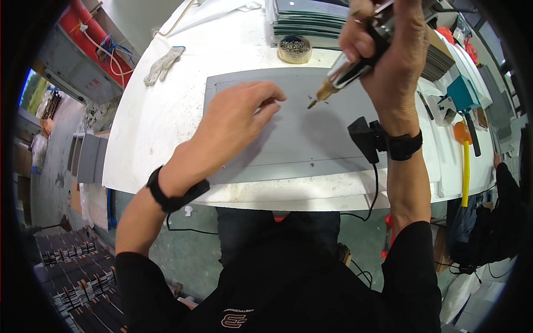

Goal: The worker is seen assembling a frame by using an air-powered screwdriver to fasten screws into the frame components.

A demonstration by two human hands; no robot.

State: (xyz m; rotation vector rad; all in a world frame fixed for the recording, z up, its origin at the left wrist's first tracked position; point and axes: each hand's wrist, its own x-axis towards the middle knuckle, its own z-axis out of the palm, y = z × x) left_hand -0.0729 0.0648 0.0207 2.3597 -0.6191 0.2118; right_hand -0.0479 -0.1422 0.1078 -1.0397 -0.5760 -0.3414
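Note:
A flat grey sheet panel (300, 139) lies on the white table in front of me. My left hand (244, 108) hovers over its left part, fingers loosely curled and thumb a little apart, with nothing visible between them. In my right hand (394, 66) is a pistol-shaped power screwdriver (355, 69), its brass-coloured nose pointing down and left toward the panel's middle. Several small screws (319, 100) lie loose on the panel near the tip. Behind the panel stands a round tub of small metal fasteners (294, 50).
A white work glove (164, 65) lies at the table's left. Stacked sheets (308, 22) stand at the back. On the right are a teal box-shaped thing (462, 93) and a yellow-handled hammer (465, 161). Another person's dark sleeve (505, 188) shows far right. A cable (373, 200) hangs from my right wrist.

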